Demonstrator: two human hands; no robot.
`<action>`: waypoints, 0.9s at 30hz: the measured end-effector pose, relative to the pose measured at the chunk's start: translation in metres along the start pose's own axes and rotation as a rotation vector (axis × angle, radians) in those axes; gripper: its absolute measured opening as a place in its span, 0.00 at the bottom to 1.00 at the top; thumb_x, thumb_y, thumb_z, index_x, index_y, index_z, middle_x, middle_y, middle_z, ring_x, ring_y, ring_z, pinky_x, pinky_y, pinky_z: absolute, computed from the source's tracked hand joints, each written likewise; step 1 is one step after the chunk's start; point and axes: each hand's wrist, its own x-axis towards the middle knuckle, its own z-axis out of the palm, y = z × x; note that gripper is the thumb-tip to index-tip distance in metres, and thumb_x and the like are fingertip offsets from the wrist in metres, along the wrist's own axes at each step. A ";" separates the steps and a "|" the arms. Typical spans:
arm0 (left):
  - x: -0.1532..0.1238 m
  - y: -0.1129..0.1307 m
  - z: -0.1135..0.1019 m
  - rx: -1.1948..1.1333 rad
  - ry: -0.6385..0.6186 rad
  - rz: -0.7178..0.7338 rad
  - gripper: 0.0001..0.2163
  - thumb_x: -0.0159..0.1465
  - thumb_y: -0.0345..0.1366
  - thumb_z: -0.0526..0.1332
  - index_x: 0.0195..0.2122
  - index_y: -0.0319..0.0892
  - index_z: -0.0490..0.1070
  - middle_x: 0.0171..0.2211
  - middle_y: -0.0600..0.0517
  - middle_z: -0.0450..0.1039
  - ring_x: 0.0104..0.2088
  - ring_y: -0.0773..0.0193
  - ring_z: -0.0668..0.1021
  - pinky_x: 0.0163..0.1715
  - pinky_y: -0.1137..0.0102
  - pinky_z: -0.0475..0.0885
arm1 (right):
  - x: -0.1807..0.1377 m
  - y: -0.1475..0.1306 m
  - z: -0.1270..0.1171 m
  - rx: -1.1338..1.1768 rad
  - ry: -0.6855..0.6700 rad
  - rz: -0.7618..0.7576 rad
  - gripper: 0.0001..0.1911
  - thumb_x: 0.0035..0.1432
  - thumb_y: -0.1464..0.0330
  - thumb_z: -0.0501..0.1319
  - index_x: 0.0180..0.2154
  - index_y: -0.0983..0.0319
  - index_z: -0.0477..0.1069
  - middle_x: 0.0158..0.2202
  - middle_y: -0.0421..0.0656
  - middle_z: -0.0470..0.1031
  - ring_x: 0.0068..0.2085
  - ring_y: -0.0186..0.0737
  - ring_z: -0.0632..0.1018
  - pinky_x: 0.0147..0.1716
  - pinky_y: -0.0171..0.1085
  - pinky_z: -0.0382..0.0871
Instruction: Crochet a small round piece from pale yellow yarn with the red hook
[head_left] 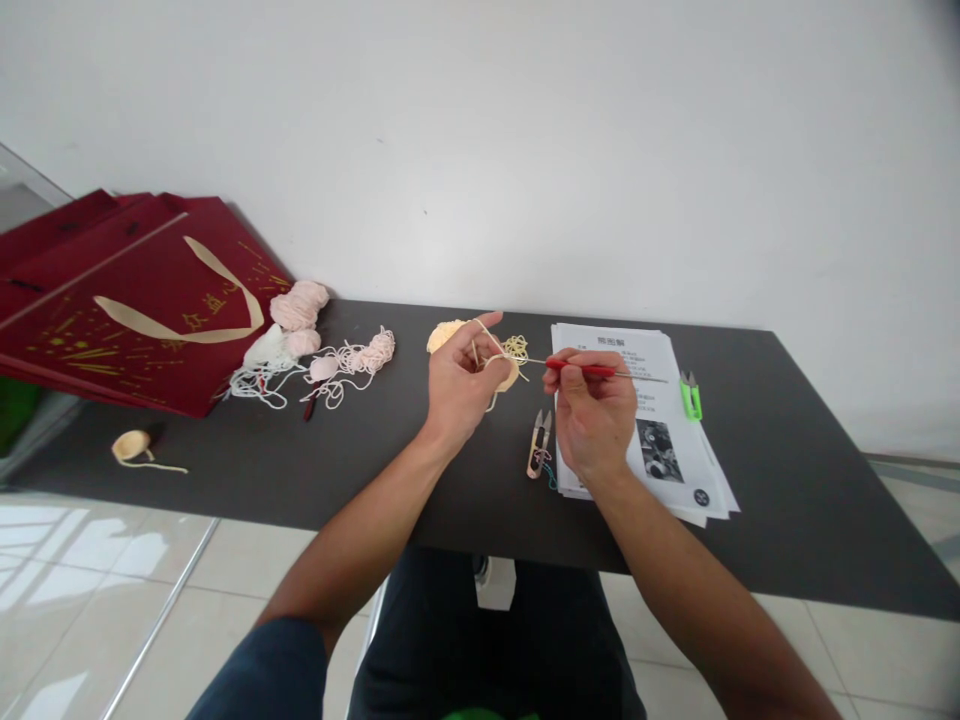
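Dark tabletop (787, 480) beneath, left hand (457, 385) pinches yarnwork (508, 376), right hand (600, 410) red hook (589, 369); bag (150, 280) reads 益.

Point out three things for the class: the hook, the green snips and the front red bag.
Hook (595, 370): head view, on its red handle.
Green snips (691, 399): head view, on the green body.
Front red bag (178, 284): head view, on its front panel.
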 end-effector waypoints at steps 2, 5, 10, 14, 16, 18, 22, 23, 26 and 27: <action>0.000 0.000 0.000 0.002 0.003 0.003 0.24 0.52 0.28 0.70 0.52 0.48 0.79 0.31 0.58 0.72 0.27 0.71 0.70 0.27 0.74 0.66 | 0.000 0.000 -0.002 -0.021 -0.004 -0.024 0.08 0.57 0.69 0.73 0.35 0.56 0.75 0.37 0.38 0.82 0.30 0.31 0.79 0.30 0.33 0.73; 0.000 0.000 0.000 0.002 0.002 0.012 0.24 0.53 0.28 0.71 0.52 0.48 0.79 0.31 0.58 0.71 0.27 0.71 0.70 0.26 0.74 0.66 | 0.000 0.001 -0.004 -0.058 -0.015 -0.043 0.07 0.58 0.69 0.72 0.36 0.56 0.75 0.37 0.38 0.82 0.31 0.31 0.79 0.30 0.33 0.73; -0.001 0.000 0.000 0.032 0.025 0.027 0.23 0.52 0.29 0.70 0.51 0.48 0.79 0.31 0.58 0.72 0.27 0.71 0.70 0.26 0.73 0.66 | -0.002 0.003 -0.006 -0.107 -0.003 -0.067 0.07 0.59 0.68 0.71 0.37 0.56 0.74 0.38 0.37 0.81 0.31 0.31 0.79 0.30 0.34 0.74; -0.002 0.001 0.001 0.059 0.044 0.040 0.23 0.53 0.29 0.70 0.51 0.47 0.79 0.31 0.58 0.72 0.26 0.71 0.69 0.25 0.73 0.65 | -0.002 0.005 -0.006 -0.131 -0.005 -0.095 0.08 0.59 0.67 0.72 0.37 0.55 0.74 0.38 0.37 0.81 0.31 0.32 0.80 0.30 0.35 0.76; -0.003 0.001 0.001 0.066 0.052 0.048 0.22 0.53 0.30 0.70 0.50 0.47 0.79 0.30 0.58 0.71 0.25 0.71 0.69 0.25 0.73 0.65 | -0.003 0.005 -0.005 -0.143 -0.006 -0.108 0.08 0.59 0.67 0.72 0.37 0.55 0.74 0.38 0.37 0.81 0.31 0.32 0.81 0.30 0.35 0.76; -0.003 0.002 0.002 0.073 0.061 0.062 0.21 0.53 0.29 0.70 0.49 0.47 0.79 0.29 0.58 0.71 0.25 0.71 0.69 0.25 0.73 0.65 | -0.003 0.005 -0.004 -0.156 0.000 -0.121 0.07 0.60 0.68 0.71 0.37 0.55 0.74 0.38 0.37 0.82 0.31 0.33 0.81 0.30 0.35 0.76; -0.005 0.000 0.003 0.095 0.101 0.098 0.19 0.53 0.28 0.70 0.48 0.47 0.80 0.29 0.59 0.71 0.25 0.72 0.69 0.26 0.73 0.65 | -0.008 0.004 -0.001 -0.181 0.015 -0.170 0.06 0.60 0.69 0.71 0.37 0.55 0.76 0.38 0.38 0.83 0.31 0.34 0.82 0.30 0.37 0.78; -0.005 -0.001 0.003 0.102 0.117 0.112 0.19 0.53 0.28 0.70 0.47 0.47 0.80 0.28 0.59 0.71 0.24 0.72 0.69 0.26 0.73 0.66 | -0.010 0.004 0.000 -0.194 0.016 -0.184 0.06 0.60 0.70 0.71 0.37 0.55 0.76 0.38 0.39 0.83 0.31 0.34 0.82 0.30 0.37 0.78; -0.005 -0.004 0.003 0.111 0.163 0.133 0.19 0.54 0.29 0.70 0.48 0.47 0.80 0.28 0.59 0.72 0.25 0.71 0.70 0.26 0.74 0.66 | -0.016 0.004 0.002 -0.264 0.012 -0.226 0.04 0.61 0.70 0.70 0.37 0.54 0.79 0.39 0.40 0.84 0.32 0.36 0.83 0.33 0.40 0.81; -0.004 -0.005 0.003 0.109 0.177 0.132 0.19 0.54 0.29 0.71 0.48 0.47 0.80 0.28 0.58 0.73 0.25 0.71 0.71 0.27 0.74 0.67 | -0.017 0.005 0.002 -0.285 0.008 -0.240 0.04 0.61 0.70 0.70 0.37 0.54 0.79 0.40 0.40 0.84 0.32 0.37 0.83 0.34 0.41 0.82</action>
